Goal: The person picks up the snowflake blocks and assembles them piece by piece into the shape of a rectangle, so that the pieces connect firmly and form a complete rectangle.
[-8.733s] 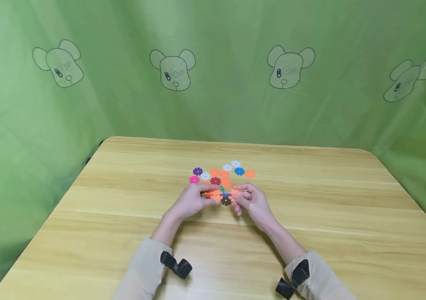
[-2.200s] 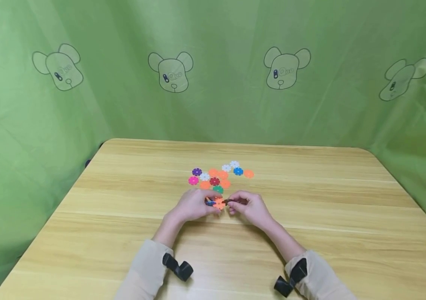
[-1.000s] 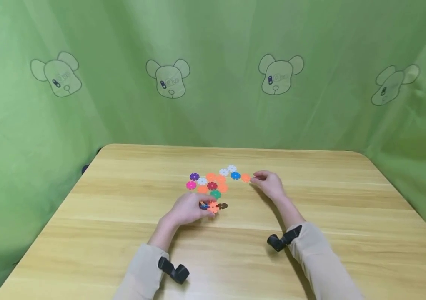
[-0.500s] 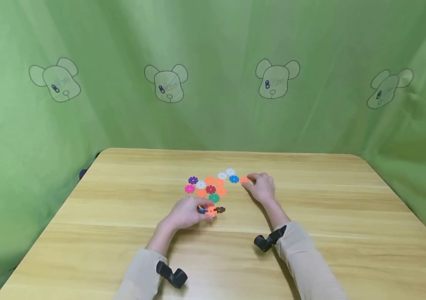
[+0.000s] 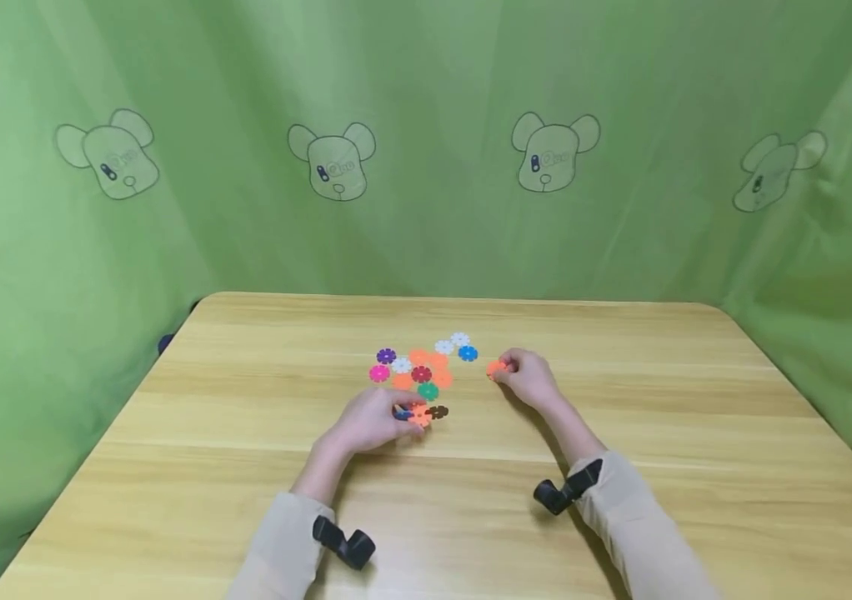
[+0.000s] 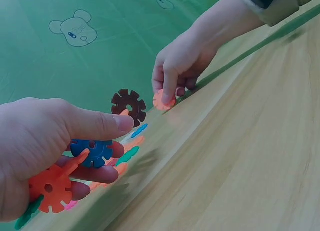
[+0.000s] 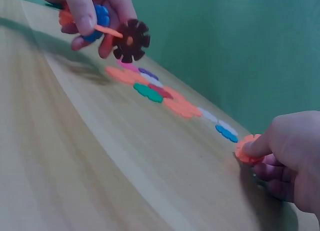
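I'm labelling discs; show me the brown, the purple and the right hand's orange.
Brown disc [image 7: 138, 40]: right wrist view, face right of centre.
Purple disc [image 5: 385, 356]: head view, near centre.
Orange disc [image 6: 158, 101]: left wrist view, exposed left part.

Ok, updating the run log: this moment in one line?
left hand: holds joined discs; right hand: pinches orange disc; loose discs: on table

Farthest back, the head view looks forward and down over the pale wood-grain counter [image 5: 441, 508]; the wrist views sit nearer — low, tilted, facing inward from opposite sides — sharing the round notched brown plastic disc [image 7: 139, 38].
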A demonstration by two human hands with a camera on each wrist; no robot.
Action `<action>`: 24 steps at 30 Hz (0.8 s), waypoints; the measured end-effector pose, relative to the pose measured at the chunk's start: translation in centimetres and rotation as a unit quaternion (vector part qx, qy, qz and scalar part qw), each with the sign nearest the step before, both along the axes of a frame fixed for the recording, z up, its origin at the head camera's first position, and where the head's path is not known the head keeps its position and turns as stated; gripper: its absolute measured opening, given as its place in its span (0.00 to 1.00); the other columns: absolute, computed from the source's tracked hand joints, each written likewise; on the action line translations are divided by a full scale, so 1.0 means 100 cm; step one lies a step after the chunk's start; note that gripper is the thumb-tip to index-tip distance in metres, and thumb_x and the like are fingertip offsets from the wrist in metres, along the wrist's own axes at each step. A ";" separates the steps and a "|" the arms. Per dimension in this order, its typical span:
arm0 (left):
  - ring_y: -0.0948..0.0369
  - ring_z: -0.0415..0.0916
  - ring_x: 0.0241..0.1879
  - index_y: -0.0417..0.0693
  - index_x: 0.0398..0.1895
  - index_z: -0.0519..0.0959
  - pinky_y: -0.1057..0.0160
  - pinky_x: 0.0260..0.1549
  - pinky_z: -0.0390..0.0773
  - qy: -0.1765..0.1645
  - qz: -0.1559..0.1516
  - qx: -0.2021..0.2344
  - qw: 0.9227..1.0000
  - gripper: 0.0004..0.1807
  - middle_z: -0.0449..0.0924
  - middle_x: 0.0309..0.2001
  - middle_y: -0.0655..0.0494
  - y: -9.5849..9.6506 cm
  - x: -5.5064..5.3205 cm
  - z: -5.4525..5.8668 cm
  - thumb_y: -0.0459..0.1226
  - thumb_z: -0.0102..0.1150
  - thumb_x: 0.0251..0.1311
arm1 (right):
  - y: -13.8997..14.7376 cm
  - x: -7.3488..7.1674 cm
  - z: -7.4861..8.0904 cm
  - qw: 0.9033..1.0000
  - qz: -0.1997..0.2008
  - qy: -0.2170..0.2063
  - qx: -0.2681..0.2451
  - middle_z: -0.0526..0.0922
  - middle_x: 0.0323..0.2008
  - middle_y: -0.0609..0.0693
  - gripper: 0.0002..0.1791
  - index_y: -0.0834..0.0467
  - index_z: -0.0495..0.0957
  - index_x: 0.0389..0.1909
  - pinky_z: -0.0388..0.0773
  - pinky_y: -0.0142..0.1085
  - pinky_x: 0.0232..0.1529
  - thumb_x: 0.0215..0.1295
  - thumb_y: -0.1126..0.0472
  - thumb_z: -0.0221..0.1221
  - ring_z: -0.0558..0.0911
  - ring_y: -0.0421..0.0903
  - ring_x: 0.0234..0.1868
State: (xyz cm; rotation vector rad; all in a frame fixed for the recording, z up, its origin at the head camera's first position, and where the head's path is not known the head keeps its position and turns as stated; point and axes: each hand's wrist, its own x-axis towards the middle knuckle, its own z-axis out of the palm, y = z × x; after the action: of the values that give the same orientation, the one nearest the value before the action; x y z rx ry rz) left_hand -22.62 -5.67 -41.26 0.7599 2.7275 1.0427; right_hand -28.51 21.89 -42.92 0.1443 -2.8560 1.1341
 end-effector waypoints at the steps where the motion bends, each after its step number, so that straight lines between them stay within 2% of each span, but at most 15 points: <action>1: 0.65 0.76 0.35 0.51 0.53 0.79 0.63 0.35 0.74 0.001 0.001 -0.003 1.000 0.27 0.82 0.42 0.58 0.000 0.000 0.000 0.47 0.69 0.47 | 0.000 0.002 0.001 1.000 0.004 -0.004 -0.008 0.74 0.26 0.52 0.08 0.65 0.76 0.36 0.68 0.36 0.31 0.57 0.65 0.61 0.71 0.47 0.28; 5: 0.64 0.75 0.35 0.52 0.52 0.79 0.62 0.36 0.73 0.007 0.004 -0.011 1.000 0.27 0.81 0.41 0.58 0.000 -0.002 -0.001 0.47 0.69 0.47 | -0.004 0.016 0.004 0.996 0.026 -0.045 -0.067 0.78 0.25 0.53 0.09 0.67 0.75 0.38 0.73 0.34 0.28 0.60 0.66 0.59 0.75 0.44 0.25; 8: 0.64 0.75 0.36 0.51 0.52 0.79 0.61 0.37 0.73 0.009 0.005 -0.012 1.000 0.26 0.81 0.40 0.58 0.000 -0.001 -0.002 0.47 0.69 0.47 | -0.012 0.028 0.007 0.987 0.052 -0.086 -0.126 0.80 0.25 0.55 0.11 0.70 0.72 0.42 0.77 0.34 0.26 0.62 0.68 0.57 0.78 0.45 0.24; 12: 0.62 0.75 0.38 0.50 0.53 0.78 0.59 0.39 0.73 0.008 0.004 -0.012 1.000 0.27 0.81 0.42 0.57 0.000 -0.001 -0.002 0.47 0.69 0.47 | -0.024 0.045 0.011 0.973 0.074 -0.118 -0.183 0.80 0.25 0.57 0.14 0.70 0.70 0.47 0.77 0.33 0.24 0.64 0.68 0.55 0.78 0.45 0.23; 18: 0.60 0.76 0.41 0.50 0.54 0.78 0.57 0.42 0.74 0.006 0.006 -0.014 1.000 0.27 0.80 0.47 0.55 0.000 -0.001 -0.003 0.47 0.68 0.48 | -0.038 0.062 0.012 0.953 0.109 -0.145 -0.244 0.80 0.25 0.59 0.16 0.71 0.69 0.50 0.78 0.33 0.24 0.63 0.68 0.54 0.78 0.44 0.22; 24: 0.60 0.77 0.40 0.50 0.54 0.78 0.57 0.41 0.74 0.003 0.006 -0.012 1.000 0.27 0.80 0.47 0.54 0.000 0.000 -0.002 0.47 0.67 0.48 | -0.043 0.068 0.008 0.943 0.108 -0.147 -0.277 0.80 0.26 0.59 0.20 0.72 0.66 0.54 0.79 0.34 0.25 0.62 0.69 0.55 0.78 0.45 0.22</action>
State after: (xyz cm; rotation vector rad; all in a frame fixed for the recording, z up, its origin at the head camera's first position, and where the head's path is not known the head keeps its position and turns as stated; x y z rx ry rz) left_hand -22.65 -5.63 -41.50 0.7449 2.7467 1.0100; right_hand -21.69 17.54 -42.13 0.2803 -2.6572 2.1154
